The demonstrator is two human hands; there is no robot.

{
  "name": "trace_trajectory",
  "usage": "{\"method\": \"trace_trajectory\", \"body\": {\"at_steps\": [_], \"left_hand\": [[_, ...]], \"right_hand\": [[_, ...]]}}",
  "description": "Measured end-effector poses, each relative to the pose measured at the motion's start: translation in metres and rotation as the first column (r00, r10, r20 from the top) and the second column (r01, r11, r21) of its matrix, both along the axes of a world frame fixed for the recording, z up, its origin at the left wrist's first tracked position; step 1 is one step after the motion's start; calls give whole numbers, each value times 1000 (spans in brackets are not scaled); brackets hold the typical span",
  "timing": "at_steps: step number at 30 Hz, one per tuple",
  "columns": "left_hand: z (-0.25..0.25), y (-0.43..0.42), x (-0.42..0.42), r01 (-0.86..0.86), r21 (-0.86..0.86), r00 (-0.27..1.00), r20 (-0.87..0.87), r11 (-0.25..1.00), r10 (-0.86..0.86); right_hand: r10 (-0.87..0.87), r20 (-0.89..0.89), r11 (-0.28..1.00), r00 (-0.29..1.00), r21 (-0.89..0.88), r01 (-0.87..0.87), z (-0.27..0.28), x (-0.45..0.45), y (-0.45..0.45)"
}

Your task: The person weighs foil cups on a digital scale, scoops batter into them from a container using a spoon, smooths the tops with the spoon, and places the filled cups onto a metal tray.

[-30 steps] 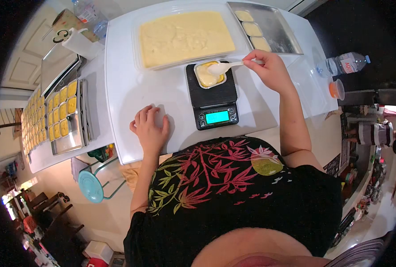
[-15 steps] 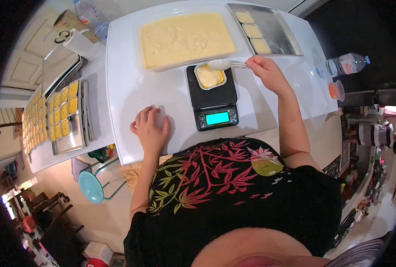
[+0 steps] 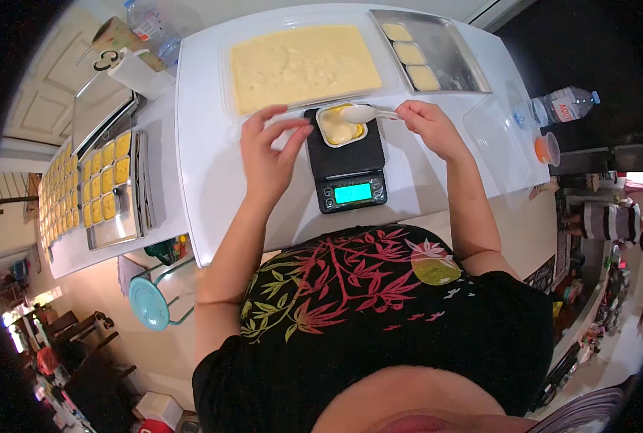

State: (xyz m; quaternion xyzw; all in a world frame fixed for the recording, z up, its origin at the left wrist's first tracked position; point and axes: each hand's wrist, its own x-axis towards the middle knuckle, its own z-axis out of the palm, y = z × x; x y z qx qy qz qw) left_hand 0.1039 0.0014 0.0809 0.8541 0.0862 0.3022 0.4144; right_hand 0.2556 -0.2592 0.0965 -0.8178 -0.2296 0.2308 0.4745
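A small square tin (image 3: 341, 140) with yellow and cream filling sits on the black kitchen scale (image 3: 348, 160), whose display glows turquoise. My right hand (image 3: 431, 127) grips a white spoon (image 3: 362, 114) by its handle, and the spoon's bowl is over the filling. Left of the tin, my left hand (image 3: 271, 148) is raised with fingers apart and nothing in them, fingertips close to the scale's corner. Behind the scale stands a clear tub (image 3: 227, 86) of pale yellow batter (image 3: 303, 65).
At the back right, a metal tray (image 3: 455, 61) carries three filled tins (image 3: 409, 53). A plastic bottle (image 3: 567, 105) and a cup with orange (image 3: 546, 149) lie by the right edge. Trays of yellow-filled tins (image 3: 105, 180) cover the left side table, near a paper roll (image 3: 135, 73).
My left hand has lifted from the front left of the table and moved forward, up to the scale. The spoon has shifted slightly over the tin, still in my right hand.
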Motion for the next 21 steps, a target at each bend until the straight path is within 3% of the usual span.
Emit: {"method": "trace_trajectory", "body": {"at_steps": [3,7,13,21], "left_hand": [[1,-5,29,119,27,991,56,992,-121],[-3,-5,45,219,-94,974,-35,971,-223],[1,-5,48,252,-19,967,-33,968,-253],[-2,-7,48,236,-46,972,5,971,-236]], "right_hand": [[1,-9,999,1000,39,-1,0,-1,0],[9,-20,996,1000,86,-7,-2,1,-1],[-2,-56,995,998,99,8,-3,1,0],[13,-69,994,997,113,-5,-7,3,1]]}}
